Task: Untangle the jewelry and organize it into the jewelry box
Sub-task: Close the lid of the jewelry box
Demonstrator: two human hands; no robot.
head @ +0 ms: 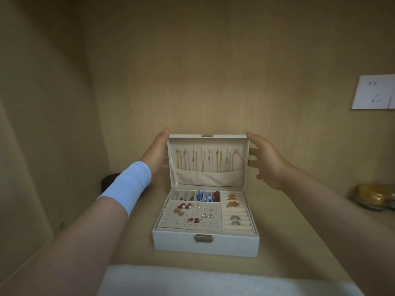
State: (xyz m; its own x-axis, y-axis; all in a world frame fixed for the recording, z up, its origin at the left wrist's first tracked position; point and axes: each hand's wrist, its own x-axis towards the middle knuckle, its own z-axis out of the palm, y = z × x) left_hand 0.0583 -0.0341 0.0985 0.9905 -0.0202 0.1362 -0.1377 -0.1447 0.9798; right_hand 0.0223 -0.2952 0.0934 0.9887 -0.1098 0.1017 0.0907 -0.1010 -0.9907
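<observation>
A white jewelry box (177, 242) stands open on the wooden shelf, its lid (226, 137) upright. Several necklaces (205, 161) hang in a row inside the lid above a fabric pocket. The tray holds earrings (192, 211) on a perforated pad, rings (234, 205) in the roll slots on the right, and blue and amber pieces (206, 196) in small back compartments. My left hand (156, 152) rests against the lid's left edge. My right hand (265, 159) touches the lid's right edge with fingers spread and nearly straight.
A white cloth (213, 280) lies at the shelf's front edge. A glass bowl with a gold object (373, 196) sits at the far right. A dark round object (109, 181) is behind my left arm. A wall socket (374, 91) is on the right.
</observation>
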